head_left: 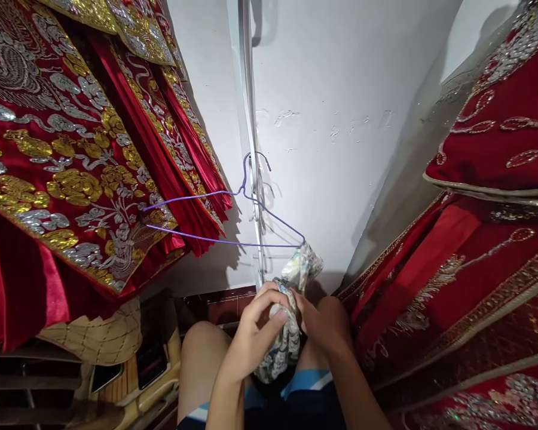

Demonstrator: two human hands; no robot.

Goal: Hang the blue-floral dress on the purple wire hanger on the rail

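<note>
A white floral-patterned cloth [278,355] is bunched up over my lap, its kind hidden by the folds. My left hand [262,319] is closed on it, with the thumb and fingers pinching the fabric. From the other side my right hand [311,316] grips the same cloth, its fingertips partly hidden by the folds. Another part of the patterned fabric hangs from the right corner of a purple wire hanger [224,243]. The hanger hangs by its hook at a white upright rail on the wall, just above my hands.
Red garments with gold and silver embroidery [76,185] hang at the left; beaded red garments [488,251] fill the right side. A white wall [332,77] stands ahead. At lower left, two phones [152,361] lie on a wooden seat beside a tan quilted item [103,334].
</note>
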